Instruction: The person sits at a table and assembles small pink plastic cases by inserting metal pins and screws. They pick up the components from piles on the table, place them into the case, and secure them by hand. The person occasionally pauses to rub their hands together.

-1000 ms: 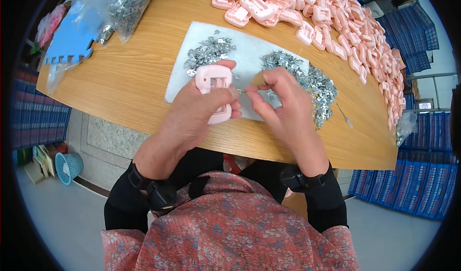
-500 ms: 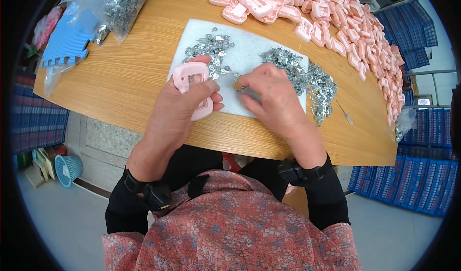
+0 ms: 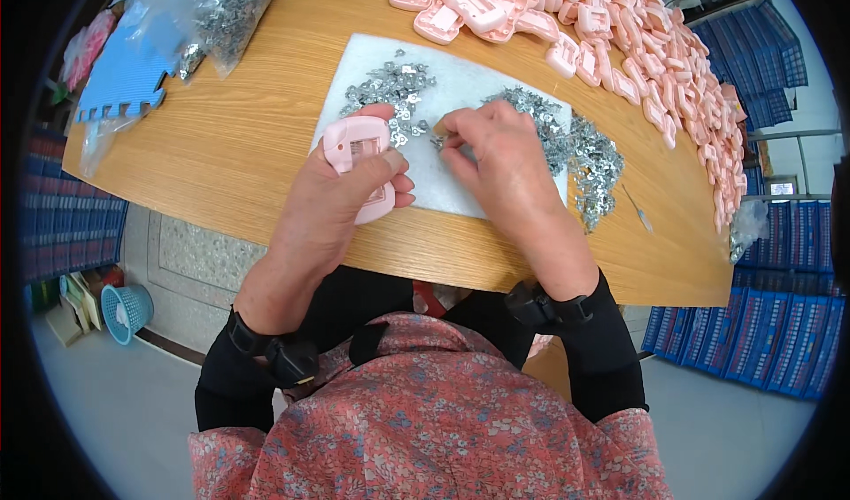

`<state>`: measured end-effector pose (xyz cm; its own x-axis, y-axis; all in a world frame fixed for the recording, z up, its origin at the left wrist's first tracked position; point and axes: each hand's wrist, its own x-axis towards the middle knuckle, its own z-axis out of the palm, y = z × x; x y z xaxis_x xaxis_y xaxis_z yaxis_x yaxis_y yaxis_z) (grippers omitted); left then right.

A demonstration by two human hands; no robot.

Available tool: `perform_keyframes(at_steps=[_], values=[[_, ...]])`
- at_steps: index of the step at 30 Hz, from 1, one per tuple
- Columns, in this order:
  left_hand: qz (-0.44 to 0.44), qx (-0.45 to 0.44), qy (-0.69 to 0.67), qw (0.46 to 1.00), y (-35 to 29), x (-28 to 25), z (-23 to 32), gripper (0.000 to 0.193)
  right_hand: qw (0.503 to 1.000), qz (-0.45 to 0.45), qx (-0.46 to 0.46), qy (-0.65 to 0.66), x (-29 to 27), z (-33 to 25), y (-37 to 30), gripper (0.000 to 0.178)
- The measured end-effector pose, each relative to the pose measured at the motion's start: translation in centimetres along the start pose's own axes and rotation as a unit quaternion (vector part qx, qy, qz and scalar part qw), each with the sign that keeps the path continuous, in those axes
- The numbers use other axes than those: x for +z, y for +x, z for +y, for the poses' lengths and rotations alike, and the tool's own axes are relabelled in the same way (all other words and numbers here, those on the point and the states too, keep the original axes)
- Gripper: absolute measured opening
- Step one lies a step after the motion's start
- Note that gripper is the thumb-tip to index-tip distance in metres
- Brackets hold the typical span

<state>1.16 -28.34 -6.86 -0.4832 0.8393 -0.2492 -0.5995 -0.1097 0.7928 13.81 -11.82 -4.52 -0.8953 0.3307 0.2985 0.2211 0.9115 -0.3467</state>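
Wrapped in the fingers of my left hand (image 3: 323, 194) is a pink plastic casing (image 3: 343, 137) with a rectangular opening, tilted, its face toward me. The thumb lies over its right edge. My right hand (image 3: 513, 163) is bent over the white foam sheet (image 3: 456, 70), thumb and fingers drawn together close to a few small metal pieces; what they pinch, if anything, is too small to make out. A tan patch shows at a fingertip. A heap of small silvery metal clips (image 3: 390, 88) lies beyond the casing. Another metal heap (image 3: 595, 172) spreads right of my right hand, partly off the foam.
Many pink casings (image 3: 611, 22) are piled along the table's far right side. A thin tool (image 3: 637, 209) lies near the right edge of the wooden table (image 3: 239, 137). Clear bags of metal parts (image 3: 235, 22) and a blue foam mat (image 3: 124, 70) occupy the far left.
My right hand has moved slightly away from me and its fingers have come down at the small metal pieces on the foam. The left hand keeps holding the casing, almost still.
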Motion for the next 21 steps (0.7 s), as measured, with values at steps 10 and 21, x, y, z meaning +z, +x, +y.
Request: perform_keyframes(at_steps=[10, 21], values=[[-0.009, -0.007, 0.004, 1.000, 0.0, -0.2, 0.0, 0.053, 0.996, 0.031, -0.001, 0.089, 0.5, 0.4, 2.1, 0.016], [-0.015, -0.014, -0.010, 1.000, 0.0, -0.3, 0.1, 0.052, 0.977, -0.025, 0.109, 0.180, 0.6, 0.8, 3.3, 0.016]])
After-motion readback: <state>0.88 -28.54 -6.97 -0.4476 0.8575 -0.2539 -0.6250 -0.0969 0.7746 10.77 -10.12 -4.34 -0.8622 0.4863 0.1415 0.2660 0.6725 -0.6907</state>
